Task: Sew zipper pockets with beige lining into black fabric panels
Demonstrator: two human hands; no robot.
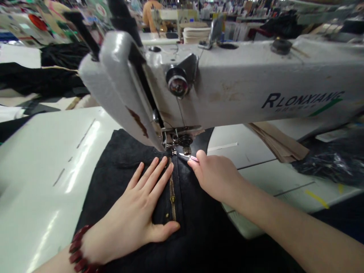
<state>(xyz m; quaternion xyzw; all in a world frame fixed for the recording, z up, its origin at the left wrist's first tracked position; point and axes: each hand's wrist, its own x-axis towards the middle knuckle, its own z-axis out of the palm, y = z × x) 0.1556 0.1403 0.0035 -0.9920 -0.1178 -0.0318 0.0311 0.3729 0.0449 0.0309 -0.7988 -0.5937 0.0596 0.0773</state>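
My left hand lies flat on black fabric, fingers spread, with its fingertips and thumb beside a brass zipper sewn into the cloth. The zipper's slider sits partway along the teeth. My right hand is closed around a small pointed metal tool, whose bright tip points left at the presser foot. Most of that tool is hidden in the fist, so its exact kind does not show. The fabric runs under the presser foot of a white sewing machine.
The machine's head hangs over the cloth. Brown folded pieces and a dark plastic-wrapped bundle lie to the right. The pale sewing table extends left, with black cloth piled beyond it. More machines stand behind.
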